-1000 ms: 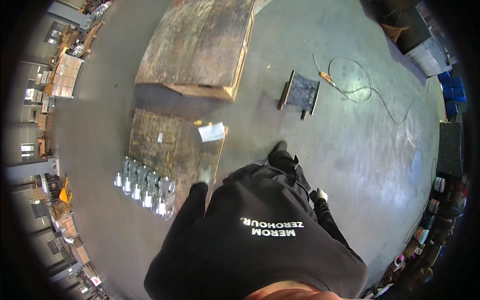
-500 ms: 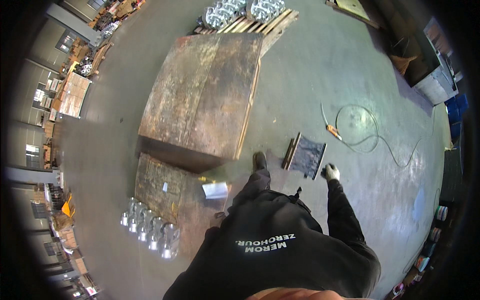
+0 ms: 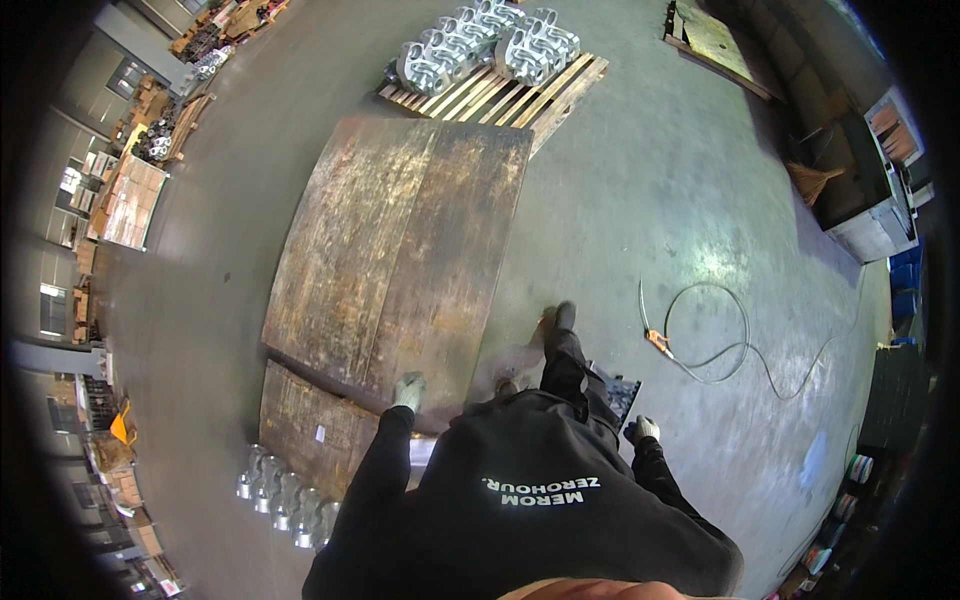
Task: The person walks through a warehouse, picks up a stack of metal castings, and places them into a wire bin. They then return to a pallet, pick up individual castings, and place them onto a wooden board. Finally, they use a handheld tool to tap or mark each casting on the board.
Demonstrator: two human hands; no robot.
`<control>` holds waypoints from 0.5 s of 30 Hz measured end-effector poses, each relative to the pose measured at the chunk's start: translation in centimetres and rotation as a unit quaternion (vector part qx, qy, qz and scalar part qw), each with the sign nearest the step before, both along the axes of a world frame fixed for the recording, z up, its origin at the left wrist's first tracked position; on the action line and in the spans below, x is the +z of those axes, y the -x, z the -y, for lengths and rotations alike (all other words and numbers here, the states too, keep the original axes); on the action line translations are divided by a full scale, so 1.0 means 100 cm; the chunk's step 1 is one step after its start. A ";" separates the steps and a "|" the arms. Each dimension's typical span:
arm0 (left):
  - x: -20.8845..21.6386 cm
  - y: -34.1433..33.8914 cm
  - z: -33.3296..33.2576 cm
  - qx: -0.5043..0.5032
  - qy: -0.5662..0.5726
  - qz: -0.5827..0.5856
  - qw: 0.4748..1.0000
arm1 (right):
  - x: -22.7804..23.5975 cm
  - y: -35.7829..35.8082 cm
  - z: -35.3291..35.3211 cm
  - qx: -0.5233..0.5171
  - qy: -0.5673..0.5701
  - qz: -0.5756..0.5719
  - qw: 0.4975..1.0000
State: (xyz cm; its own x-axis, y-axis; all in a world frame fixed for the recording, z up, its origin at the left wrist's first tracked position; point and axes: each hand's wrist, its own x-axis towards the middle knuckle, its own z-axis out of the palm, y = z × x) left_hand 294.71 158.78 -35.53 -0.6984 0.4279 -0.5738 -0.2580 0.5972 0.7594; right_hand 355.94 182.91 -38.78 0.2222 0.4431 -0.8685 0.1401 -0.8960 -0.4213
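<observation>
My left hand, in a light glove, is at the near edge of a large worn brown board. Its fingers look stretched out and nothing shows in them. My right hand, also gloved, hangs low at my right side, beside a dark flat tray-like piece with raised rails. My legs and clothing hide most of that piece. The right fingers are too small and dark to read. Between my left arm and body, part of a white sheet shows on the lower brown board.
Shiny metal castings line the lower board's left end. Beyond the large board stands a wooden pallet carrying more castings. An orange-handled air gun and its looped hose lie on the floor to the right.
My view has shifted forward over the floor, and the dark tray-like piece has passed under my body. My left hand has come into sight at the board. The right hand stays low beside me.
</observation>
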 end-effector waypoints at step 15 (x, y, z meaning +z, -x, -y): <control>0.009 -0.007 -0.399 0.049 -0.036 0.181 0.982 | 0.067 0.162 -0.563 -0.061 -0.127 -0.103 0.985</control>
